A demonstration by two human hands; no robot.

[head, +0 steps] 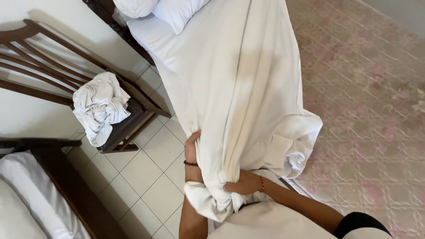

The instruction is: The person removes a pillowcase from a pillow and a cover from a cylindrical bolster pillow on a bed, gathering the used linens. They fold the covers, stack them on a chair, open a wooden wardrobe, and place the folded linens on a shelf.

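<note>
A large white bed sheet [239, 84] hangs in folds over the side of the bed, bunched at its lower end. My left hand [191, 150] grips the sheet's left edge, a dark band on that wrist. My right hand [242, 183] is closed on the gathered bundle of sheet near the bottom, a thin bracelet on the wrist. To the right lies the bare pink quilted mattress [367, 102].
A dark wooden chair [133, 119] with a crumpled white cloth [99, 106] stands to the left on the white tiled floor [150, 172]. White pillows [177, 13] lie at the bed's head. Another bed with a white pillow [26, 194] is at lower left.
</note>
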